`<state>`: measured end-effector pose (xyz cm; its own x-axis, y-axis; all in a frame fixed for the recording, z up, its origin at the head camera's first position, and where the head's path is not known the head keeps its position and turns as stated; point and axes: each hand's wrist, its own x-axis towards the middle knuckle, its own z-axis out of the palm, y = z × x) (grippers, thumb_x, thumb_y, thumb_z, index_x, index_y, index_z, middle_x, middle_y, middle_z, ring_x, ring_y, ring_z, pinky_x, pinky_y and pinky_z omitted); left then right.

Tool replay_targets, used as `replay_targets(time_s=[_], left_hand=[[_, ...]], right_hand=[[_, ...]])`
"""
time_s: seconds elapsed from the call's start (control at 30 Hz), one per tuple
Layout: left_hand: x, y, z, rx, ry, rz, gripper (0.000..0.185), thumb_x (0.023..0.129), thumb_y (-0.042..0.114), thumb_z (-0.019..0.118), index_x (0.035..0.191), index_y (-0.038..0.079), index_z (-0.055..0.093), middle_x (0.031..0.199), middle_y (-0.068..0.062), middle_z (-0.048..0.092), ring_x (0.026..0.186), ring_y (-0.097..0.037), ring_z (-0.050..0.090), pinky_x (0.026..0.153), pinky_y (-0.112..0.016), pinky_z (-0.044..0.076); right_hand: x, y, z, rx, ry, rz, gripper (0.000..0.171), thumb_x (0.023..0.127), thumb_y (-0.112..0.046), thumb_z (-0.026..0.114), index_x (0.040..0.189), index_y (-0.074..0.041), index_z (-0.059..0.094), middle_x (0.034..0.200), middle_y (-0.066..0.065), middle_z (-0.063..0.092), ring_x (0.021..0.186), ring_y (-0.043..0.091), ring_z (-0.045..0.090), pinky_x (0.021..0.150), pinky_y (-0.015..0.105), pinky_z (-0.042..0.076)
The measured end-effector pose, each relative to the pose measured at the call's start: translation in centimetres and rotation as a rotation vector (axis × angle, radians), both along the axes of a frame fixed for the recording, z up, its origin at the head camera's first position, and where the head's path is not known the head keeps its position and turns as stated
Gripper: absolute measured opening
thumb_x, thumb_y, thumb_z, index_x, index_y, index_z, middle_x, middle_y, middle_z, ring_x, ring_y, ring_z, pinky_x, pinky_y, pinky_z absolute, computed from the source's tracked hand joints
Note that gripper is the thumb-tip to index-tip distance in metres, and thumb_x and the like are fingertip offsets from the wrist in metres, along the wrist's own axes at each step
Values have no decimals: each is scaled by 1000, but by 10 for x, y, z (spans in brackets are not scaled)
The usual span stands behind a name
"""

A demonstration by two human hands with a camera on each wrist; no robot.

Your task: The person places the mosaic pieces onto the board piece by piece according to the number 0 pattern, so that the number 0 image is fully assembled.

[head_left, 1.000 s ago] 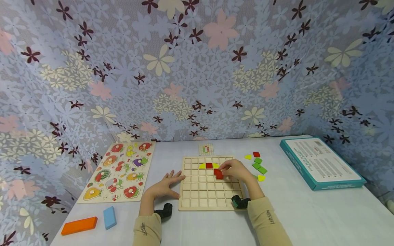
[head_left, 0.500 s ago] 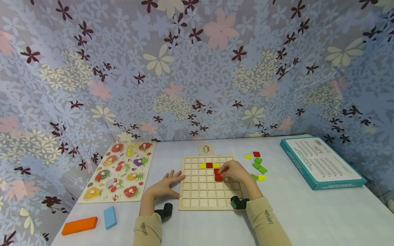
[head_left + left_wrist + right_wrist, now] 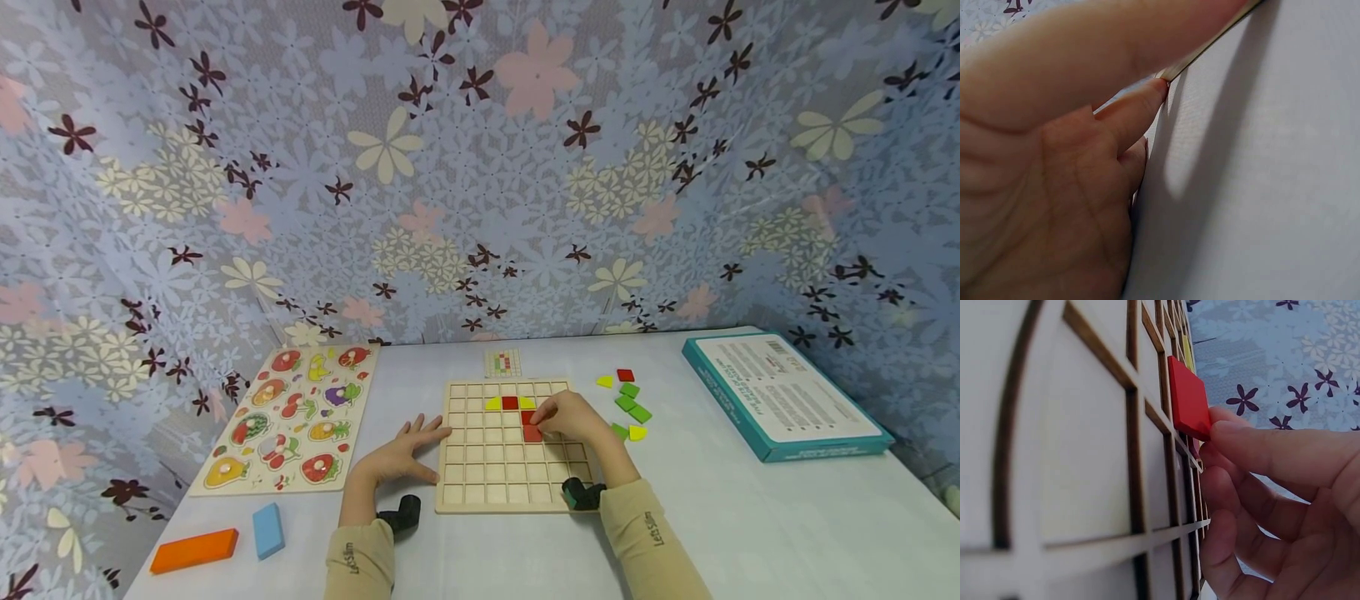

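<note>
My right hand [image 3: 576,421] pinches a red square tile [image 3: 1188,397] by its edge, thumb on one side. In the right wrist view the tile leans over the wooden grid board [image 3: 483,477], partly standing above its cell walls. Another red tile [image 3: 527,417] lies just beyond it, partly behind the fingers. In the row above, a red tile [image 3: 510,403] sits between two yellow corner-shaped pieces [image 3: 492,404]. My left hand [image 3: 397,454] is spread at the board's left side, its fingertips and thumb touching the edge.
Loose red, green and yellow pieces [image 3: 626,403] lie right of the board. A small pattern card [image 3: 502,364] is behind it. A teal box [image 3: 783,400] stands far right. At left are a fruit puzzle [image 3: 288,425], a blue block [image 3: 267,532] and an orange block [image 3: 194,551].
My right hand has shifted the red tile slightly down and left, straightening it below the other red tile. My left hand has stayed at the board's edge.
</note>
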<state>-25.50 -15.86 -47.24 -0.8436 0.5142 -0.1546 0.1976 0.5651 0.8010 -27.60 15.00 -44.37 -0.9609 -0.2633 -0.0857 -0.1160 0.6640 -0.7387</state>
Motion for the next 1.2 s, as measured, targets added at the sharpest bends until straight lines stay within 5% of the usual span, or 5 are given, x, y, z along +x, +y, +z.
replay_targets(time_s=[0.53, 1.2], left_hand=[[1, 1, 2, 17, -17, 4, 82, 67, 14, 80, 140, 11, 41, 153, -9, 16, 140, -34, -11, 111, -56, -6], [3, 1, 5, -15, 2, -10, 80, 70, 13, 78, 140, 11, 41, 153, -10, 16, 140, -36, -9, 110, -56, -6]], right_hand=[[3, 3, 4, -19, 10, 26, 10, 80, 1, 64, 87, -2, 70, 85, 4, 67, 74, 15, 58, 68, 31, 50], [-2, 18, 7, -87, 19, -59, 21, 81, -1, 63, 101, 0, 67, 87, 9, 63, 76, 19, 57, 67, 32, 50]])
